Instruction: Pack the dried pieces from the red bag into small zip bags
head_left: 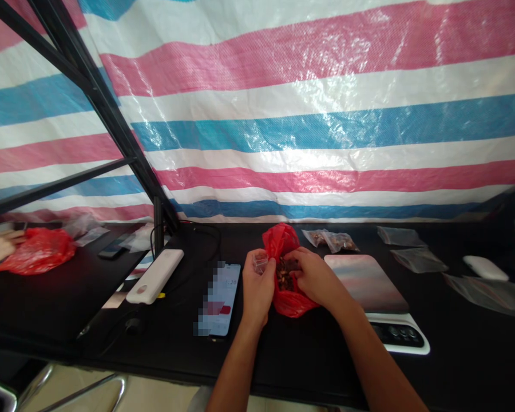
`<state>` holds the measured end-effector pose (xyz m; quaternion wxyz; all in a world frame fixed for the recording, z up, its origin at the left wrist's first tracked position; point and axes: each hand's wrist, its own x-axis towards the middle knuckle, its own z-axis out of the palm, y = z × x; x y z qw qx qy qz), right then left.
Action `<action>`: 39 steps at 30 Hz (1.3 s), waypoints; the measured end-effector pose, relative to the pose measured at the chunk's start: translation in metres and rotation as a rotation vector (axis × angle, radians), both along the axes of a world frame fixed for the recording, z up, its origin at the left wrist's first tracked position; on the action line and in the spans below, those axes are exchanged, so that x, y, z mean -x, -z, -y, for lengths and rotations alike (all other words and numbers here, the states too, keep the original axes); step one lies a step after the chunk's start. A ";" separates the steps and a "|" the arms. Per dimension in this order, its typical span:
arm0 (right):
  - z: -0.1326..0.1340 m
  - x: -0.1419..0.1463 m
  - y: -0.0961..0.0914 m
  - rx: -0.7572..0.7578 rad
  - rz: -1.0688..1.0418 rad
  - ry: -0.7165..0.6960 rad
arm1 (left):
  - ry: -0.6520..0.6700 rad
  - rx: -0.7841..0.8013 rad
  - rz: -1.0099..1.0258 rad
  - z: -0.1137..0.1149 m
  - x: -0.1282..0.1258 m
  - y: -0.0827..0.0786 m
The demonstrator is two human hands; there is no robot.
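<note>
A red plastic bag (295, 304) lies open on the black table, with small brown dried pieces (285, 278) showing in its mouth. My left hand (257, 286) is closed at the bag's left side, thumb up, and a small clear zip bag (260, 262) shows between its fingers. From the right, my right hand (313, 276) reaches into the red bag with curled fingers at the brown pieces; whatever its fingertips grip is hidden. Just beyond it lie two filled clear bags (341, 242) of brown pieces. A flat kitchen scale (369, 284) sits to the right of my right hand.
Left of my hands lie a phone (223, 300) and a white power bank (155, 276). Flat clear bags (418, 259) and a white case (484, 268) are at right. Another person's hand (0, 247) is by a red bag (47, 250) at far left. A striped sheet (326, 131) hangs behind.
</note>
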<state>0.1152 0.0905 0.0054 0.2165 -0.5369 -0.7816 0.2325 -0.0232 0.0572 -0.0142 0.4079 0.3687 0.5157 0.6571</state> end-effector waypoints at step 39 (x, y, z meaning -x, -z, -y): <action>0.003 0.004 -0.001 0.008 -0.096 -0.082 | -0.016 -0.002 0.016 0.013 0.003 0.007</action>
